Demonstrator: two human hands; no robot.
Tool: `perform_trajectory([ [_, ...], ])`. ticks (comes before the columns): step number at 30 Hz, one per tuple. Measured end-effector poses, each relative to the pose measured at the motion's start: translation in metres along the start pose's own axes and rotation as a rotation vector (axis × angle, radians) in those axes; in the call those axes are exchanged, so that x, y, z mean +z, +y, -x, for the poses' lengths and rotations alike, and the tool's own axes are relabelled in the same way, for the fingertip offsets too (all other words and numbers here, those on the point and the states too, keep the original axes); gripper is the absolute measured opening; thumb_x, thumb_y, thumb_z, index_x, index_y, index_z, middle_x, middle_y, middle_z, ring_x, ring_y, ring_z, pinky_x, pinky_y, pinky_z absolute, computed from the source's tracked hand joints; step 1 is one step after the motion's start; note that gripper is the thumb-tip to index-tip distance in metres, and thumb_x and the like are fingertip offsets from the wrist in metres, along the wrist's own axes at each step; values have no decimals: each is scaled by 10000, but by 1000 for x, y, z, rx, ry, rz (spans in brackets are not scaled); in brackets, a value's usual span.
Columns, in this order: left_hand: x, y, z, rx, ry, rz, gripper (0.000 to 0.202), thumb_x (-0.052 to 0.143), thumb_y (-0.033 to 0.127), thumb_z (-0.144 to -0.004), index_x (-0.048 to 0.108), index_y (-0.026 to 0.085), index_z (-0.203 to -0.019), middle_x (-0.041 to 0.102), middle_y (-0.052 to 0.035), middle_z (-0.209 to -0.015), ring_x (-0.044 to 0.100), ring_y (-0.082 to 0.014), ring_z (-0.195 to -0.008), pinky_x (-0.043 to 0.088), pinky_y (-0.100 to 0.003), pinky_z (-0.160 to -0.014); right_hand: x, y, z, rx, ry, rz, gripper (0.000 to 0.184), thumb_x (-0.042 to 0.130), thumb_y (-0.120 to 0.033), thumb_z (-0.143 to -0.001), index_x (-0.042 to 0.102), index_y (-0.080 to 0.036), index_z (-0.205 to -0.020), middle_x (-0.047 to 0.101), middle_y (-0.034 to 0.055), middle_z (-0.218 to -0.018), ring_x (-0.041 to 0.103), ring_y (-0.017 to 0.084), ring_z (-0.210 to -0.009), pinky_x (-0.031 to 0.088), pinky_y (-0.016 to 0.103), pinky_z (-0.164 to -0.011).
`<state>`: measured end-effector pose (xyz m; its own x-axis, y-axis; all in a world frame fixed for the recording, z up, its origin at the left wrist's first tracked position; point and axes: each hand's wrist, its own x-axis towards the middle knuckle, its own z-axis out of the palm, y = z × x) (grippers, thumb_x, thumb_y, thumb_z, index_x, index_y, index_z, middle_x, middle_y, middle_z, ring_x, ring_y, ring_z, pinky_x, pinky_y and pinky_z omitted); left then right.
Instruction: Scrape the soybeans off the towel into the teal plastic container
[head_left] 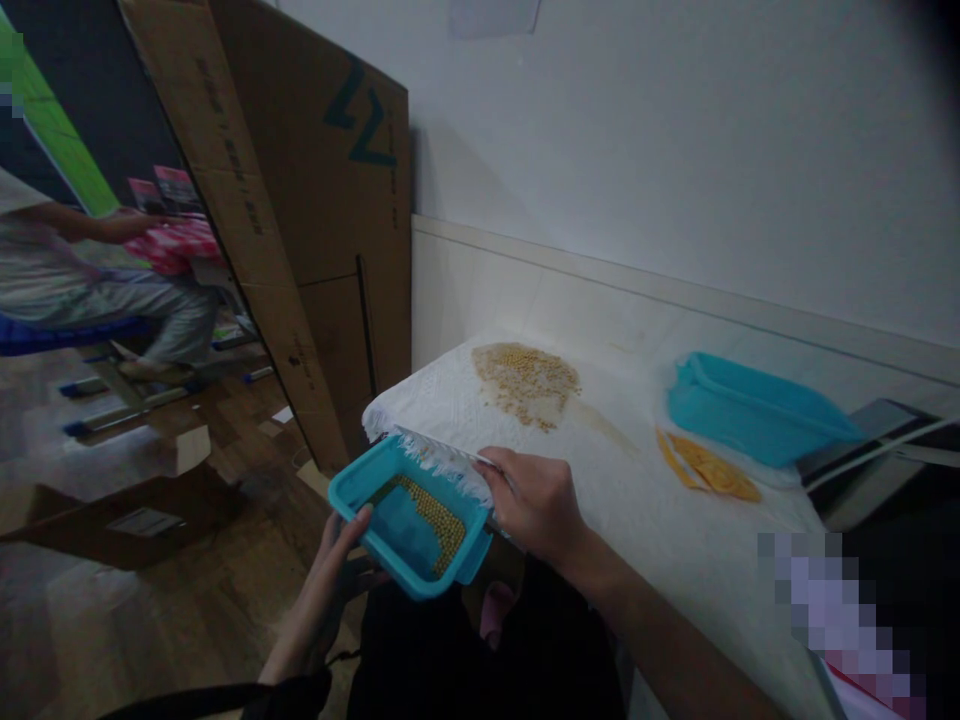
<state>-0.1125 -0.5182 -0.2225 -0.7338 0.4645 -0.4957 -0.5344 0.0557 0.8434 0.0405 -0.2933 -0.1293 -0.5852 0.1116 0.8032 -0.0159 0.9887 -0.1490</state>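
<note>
My left hand (pixel 341 550) grips the near left rim of a turquoise plastic basin (pixel 420 575), thumb over the edge. The basin is tilted just below the table's corner. Small yellow beans (pixel 442 520) lie along its far and right inner sides. My right hand (pixel 536 500) is closed in a pinch at the fringed edge of a white tablecloth (pixel 600 500). The cloth's fringe (pixel 450 465) hangs over the basin's far rim. On the cloth, more yellow beans (pixel 525 375) are spread over a damp brownish patch. My right fingertips are partly hidden.
A second turquoise basin (pixel 757 410) stands at the table's right, beside a crumpled orange cloth (pixel 709 468). A tall cardboard box (pixel 322 200) stands left of the table against the wall. An opened carton (pixel 135 515) lies on the floor. Another person (pixel 97 260) sits at far left.
</note>
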Motion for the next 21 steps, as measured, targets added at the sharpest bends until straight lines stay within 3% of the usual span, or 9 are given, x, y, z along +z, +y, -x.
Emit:
perform_trajectory([
  [3,-2,-4,-1,-7,4,-18,1013,895,743,-823,465,347,-1651,652,-231,-1580,864,-298,-890,723,-434,-760,-10,-11,3,-10,29,-33,216,637,-207,-1095,842,-235,-1035,877,26,-824,808,160,-645,619,239,-637],
  [5,-2,-5,-2,-15,14,-7,982,917,721,-811,493,354,-1617,674,-212,-1557,861,-293,-865,731,-448,-757,-22,-4,3,30,85,-14,190,662,-226,-1090,838,-238,-1017,880,23,-836,813,164,-651,625,242,-640],
  [9,2,-9,-5,-40,4,-2,893,921,658,-841,520,349,-1577,696,-194,-1524,862,-291,-853,753,-502,-804,-56,43,7,205,250,180,197,700,-338,-1070,843,-243,-974,860,27,-792,788,193,-615,588,274,-612],
  [14,8,-16,-7,-38,-12,-2,932,955,637,-812,533,369,-1598,717,-174,-1475,859,-274,-803,755,-473,-758,-88,98,32,399,220,456,351,639,-470,-1060,861,-225,-942,777,36,-646,704,218,-528,474,306,-567],
  [18,7,-17,-11,-54,-17,-18,901,961,603,-818,545,342,-1573,749,-159,-1340,859,-291,-806,757,-488,-760,-96,102,54,428,199,522,354,624,-457,-1059,865,-222,-951,798,58,-687,723,229,-566,465,307,-591],
  [21,5,-14,-10,-78,-44,12,894,990,563,-807,555,369,-1564,750,-134,-1352,865,-286,-844,759,-483,-790,-99,97,65,418,214,542,324,634,-432,-1058,862,-227,-953,821,64,-726,734,229,-581,465,304,-592],
])
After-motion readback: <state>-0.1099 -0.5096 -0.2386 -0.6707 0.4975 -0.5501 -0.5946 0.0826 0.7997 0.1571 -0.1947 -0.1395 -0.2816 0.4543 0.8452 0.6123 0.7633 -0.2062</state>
